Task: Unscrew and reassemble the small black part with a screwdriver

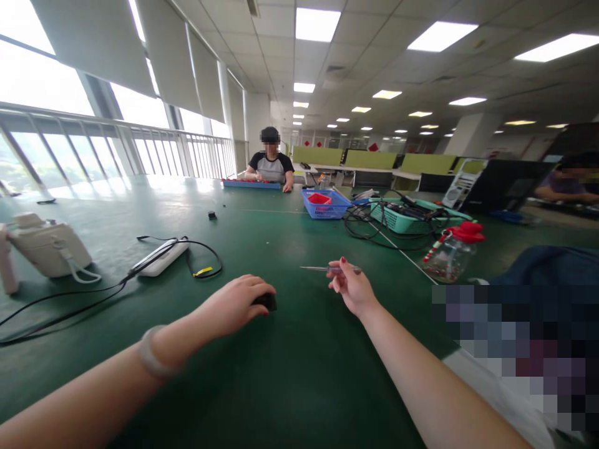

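Note:
My left hand (pixel 242 298) is closed around a small dark block-like object (pixel 266 302), low over the green table (pixel 290 386). Most of that object is hidden under my fingers, so its kind cannot be made out. Between thumb and fingers, my right hand (pixel 352 284) grips a screwdriver (pixel 334 269) with a clear handle. Its thin metal shaft points left, above and to the right of the dark object. The two are apart from each other.
A white power strip (pixel 163 257) with black cables lies left, beside a pale bag (pixel 51 246). Farther off are a blue basket (pixel 326 209), a green basket (pixel 405 221) with cables, a red-lidded jar (pixel 453 252) and a small black piece (pixel 212 216). A person sits across the table.

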A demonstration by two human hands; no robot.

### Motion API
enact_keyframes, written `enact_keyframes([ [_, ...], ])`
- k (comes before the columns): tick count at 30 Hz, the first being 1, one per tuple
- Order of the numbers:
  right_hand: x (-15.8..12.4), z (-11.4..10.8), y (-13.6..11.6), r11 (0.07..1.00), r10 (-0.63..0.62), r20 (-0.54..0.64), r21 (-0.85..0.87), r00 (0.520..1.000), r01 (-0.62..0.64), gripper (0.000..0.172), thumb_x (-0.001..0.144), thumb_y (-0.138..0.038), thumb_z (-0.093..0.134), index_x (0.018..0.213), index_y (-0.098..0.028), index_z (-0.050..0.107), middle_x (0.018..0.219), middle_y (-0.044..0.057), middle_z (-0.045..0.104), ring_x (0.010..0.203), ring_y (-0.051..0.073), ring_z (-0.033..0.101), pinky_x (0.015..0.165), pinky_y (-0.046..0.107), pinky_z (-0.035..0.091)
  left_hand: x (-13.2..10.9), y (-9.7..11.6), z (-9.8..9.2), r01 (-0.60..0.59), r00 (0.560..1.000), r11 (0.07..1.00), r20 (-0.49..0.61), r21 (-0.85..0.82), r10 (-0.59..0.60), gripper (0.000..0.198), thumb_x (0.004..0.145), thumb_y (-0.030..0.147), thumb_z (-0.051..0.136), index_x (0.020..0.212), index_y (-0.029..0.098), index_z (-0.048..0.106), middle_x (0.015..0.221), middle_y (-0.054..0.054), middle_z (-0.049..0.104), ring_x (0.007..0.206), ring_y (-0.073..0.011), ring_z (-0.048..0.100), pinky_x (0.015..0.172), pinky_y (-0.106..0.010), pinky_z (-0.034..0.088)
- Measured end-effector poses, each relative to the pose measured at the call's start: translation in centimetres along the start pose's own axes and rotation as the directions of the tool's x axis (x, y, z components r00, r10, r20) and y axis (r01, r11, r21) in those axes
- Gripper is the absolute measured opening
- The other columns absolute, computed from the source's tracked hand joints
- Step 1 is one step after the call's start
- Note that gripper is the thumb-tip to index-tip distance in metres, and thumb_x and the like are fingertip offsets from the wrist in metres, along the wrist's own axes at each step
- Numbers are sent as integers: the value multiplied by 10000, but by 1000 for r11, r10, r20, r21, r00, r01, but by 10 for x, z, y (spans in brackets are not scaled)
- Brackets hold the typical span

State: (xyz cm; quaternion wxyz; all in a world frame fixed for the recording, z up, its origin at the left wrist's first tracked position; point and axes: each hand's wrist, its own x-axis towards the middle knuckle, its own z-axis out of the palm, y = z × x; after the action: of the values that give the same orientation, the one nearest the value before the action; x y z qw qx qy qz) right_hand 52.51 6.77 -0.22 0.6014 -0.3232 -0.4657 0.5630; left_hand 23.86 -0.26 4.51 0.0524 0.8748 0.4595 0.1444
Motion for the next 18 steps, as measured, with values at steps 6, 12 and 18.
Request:
enact_keyframes([
  [6,-12,13,-9,955,-182,97,-219,978,200,321,856,-491,589,804,-192,694,645,-7,615,539,108,553,658,301,504,63,26,49,21,999,999,-41,-49,-23,377,819,230,598,1196,211,595,1165,-79,646,1090,-259,598,981,-385,454],
  [12,-28,28,-23,606,-366,463,-540,807,584,151,852,-339,630,827,-208,700,782,32,651,727,163,584,686,303,447,64,8,71,-8,996,977,-93,-212,-12,388,815,256,607,1202,228,597,1191,-57,639,1095,-225,593,1008,-356,439],
  [18,-47,52,-28,307,-415,709,-480,570,822,223,879,-290,567,687,-192,626,662,8,631,631,134,523,718,334,388,65,-7,76,94,983,951,-123,-293,-135,407,757,314,660,1155,232,642,1150,-54,670,1102,-241,576,999,-379,431],
])
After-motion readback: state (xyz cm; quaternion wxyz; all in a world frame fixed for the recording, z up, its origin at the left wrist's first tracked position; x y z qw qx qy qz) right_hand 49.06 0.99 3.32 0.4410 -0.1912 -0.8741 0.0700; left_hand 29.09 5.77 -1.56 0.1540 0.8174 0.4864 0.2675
